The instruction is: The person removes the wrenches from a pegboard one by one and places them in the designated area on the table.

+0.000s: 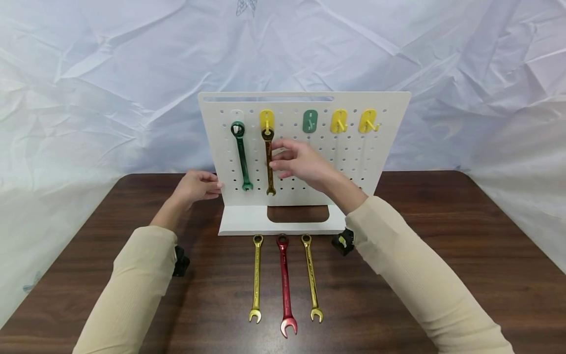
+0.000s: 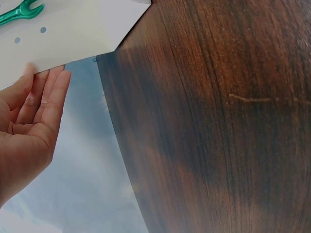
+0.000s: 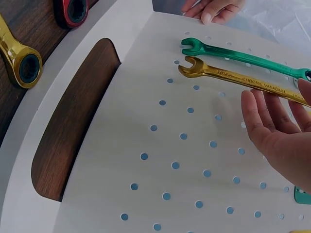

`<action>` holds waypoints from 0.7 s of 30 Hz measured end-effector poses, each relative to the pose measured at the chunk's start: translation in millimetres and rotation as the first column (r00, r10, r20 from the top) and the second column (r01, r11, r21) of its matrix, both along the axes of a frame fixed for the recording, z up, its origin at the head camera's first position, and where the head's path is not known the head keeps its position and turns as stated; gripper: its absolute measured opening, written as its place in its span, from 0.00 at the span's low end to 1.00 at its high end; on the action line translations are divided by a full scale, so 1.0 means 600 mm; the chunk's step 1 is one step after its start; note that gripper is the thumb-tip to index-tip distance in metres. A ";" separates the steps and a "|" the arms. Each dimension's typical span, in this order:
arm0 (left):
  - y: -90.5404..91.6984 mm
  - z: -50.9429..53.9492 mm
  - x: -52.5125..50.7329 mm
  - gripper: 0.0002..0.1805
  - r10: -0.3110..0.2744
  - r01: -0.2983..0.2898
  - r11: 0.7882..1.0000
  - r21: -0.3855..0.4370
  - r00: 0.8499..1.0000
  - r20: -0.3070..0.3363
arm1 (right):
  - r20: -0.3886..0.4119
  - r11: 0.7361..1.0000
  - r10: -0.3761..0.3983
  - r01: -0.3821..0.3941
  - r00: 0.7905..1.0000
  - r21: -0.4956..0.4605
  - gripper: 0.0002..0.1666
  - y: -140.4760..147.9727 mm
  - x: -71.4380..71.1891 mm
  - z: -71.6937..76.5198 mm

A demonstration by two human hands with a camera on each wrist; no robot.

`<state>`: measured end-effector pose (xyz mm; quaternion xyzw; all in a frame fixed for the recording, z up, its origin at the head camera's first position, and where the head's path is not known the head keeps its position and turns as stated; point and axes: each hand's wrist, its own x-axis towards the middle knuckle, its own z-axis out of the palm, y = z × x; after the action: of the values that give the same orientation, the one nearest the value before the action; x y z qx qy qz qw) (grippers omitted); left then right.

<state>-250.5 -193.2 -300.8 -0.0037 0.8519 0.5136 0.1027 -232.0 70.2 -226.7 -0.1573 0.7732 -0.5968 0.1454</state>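
My right hand [image 1: 305, 164] holds a gold combination wrench [image 1: 268, 147] by its shaft in front of the white pegboard [image 1: 296, 191]. The wrench hangs nearly upright, its ring end at a yellow hook [image 1: 267, 118]; whether the hook bears its weight I cannot tell. In the right wrist view, "CHROME VANADIUM" reads along the gold wrench [image 3: 233, 76]. To its left a green wrench [image 1: 242, 155] hangs below a white hook. My left hand [image 1: 196, 188] pinches the pegboard's left edge, thumb in front, as the left wrist view also shows this hand [image 2: 34, 116].
On the brown table [image 1: 442, 275], before the board's base, lie a gold wrench [image 1: 256, 280], a red wrench [image 1: 285, 285] and another gold wrench [image 1: 312, 280]. Further right on the board are a green hook [image 1: 310, 121] and two yellow hooks [image 1: 339, 121]. White cloth [image 1: 132, 73] hangs behind.
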 end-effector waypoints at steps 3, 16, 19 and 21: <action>0.000 0.000 0.000 0.16 0.000 0.000 1.000 -0.004 1.000 0.001 | -0.010 1.000 0.003 -0.003 1.000 0.003 0.21 0.000 0.002 0.001; -0.003 -0.006 -0.003 0.17 0.006 -0.006 1.000 -0.006 1.000 0.002 | -0.074 0.998 0.032 -0.028 0.997 0.052 0.15 0.001 0.013 0.003; -0.003 -0.006 -0.004 0.17 0.010 -0.010 1.000 -0.007 1.000 0.001 | -0.087 0.998 0.037 -0.032 0.996 0.052 0.13 0.002 0.014 0.004; -0.003 -0.006 -0.004 0.17 0.011 -0.011 1.000 -0.009 1.000 0.002 | -0.093 0.998 0.038 -0.033 0.995 0.050 0.12 0.002 0.016 0.006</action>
<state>-253.0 -195.0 -304.5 -0.0096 0.8541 0.5102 0.1009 -222.7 71.5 -223.2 -0.1953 0.7905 -0.5672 0.1233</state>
